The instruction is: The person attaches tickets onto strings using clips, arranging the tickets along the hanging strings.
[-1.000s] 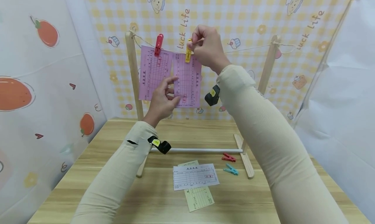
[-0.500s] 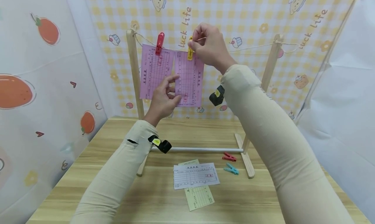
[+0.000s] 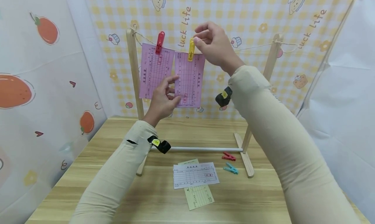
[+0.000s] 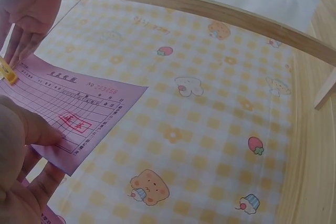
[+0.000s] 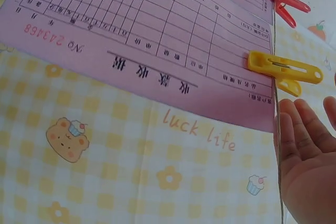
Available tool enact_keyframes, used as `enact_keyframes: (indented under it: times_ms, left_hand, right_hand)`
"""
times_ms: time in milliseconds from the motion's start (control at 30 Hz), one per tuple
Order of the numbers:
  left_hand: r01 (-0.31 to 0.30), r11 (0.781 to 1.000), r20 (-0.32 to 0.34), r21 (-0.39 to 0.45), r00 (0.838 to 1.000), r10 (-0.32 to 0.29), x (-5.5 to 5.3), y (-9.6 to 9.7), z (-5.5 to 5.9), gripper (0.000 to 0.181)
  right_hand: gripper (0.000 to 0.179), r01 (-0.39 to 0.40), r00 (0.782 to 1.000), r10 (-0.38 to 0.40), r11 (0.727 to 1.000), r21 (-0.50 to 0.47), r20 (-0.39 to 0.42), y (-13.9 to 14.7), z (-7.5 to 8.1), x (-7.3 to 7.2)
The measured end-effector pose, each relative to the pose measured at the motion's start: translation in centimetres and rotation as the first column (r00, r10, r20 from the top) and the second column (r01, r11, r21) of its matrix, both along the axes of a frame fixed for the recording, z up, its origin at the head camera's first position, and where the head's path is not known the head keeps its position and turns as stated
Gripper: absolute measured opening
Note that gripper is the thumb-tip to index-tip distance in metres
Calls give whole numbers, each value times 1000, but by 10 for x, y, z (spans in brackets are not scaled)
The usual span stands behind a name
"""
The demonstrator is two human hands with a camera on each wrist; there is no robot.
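Observation:
Two pink receipts hang from a string strung across a wooden frame. The left receipt is clipped by a red clothespin, the right receipt by a yellow clothespin. My left hand pinches the right receipt's lower left edge, thumb in front and fingers behind, as the left wrist view shows. Beside the yellow clothespin, my right hand has its fingers spread off the clip. In the right wrist view, the yellow clothespin grips both string and paper, and the right hand holds nothing.
On the wooden table lie a white receipt across a yellow-green one. A red clothespin and a blue clothespin lie to their right, near the frame's foot. A white rod joins the frame's feet.
My right hand has let go of the yellow clothespin and moved slightly right, its fingers parting. The clothespin stays on the string and receipt. The left hand keeps its hold.

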State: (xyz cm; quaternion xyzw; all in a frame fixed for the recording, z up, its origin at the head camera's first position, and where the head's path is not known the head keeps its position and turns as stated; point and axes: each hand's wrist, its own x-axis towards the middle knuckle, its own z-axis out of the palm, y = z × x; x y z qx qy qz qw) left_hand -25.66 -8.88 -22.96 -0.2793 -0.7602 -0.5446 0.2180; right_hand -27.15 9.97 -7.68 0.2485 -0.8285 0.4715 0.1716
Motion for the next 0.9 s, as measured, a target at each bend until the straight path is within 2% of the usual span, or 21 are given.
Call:
enact_keyframes:
  times_ms: [133,267,467,667,900]
  left_hand:
    - [6,1000,22,-1,1000,-6,-1,2,0,65]
    - [-1,1000,48,-7,999,2,-1,1,-4,65]
    - [-5,1000,45,-9,999,6,-2,0,-6,64]
    - [23,1000,10,0,1000,-23,-2,-1,-7,63]
    - [39,999,-11,7,999,-39,1,-8,-14,63]
  right_hand:
    - [23,-59,998,60,993,-103,5,9,-1,5]
    - [27,-130,990,137,979,-156,32,14,-3,11]
    - [29,-227,968,247,941,-253,48,21,-6,18]
    - [26,-267,953,301,897,-353,45,28,-11,24]
    - [21,-293,941,334,877,-380,45,35,-28,26]
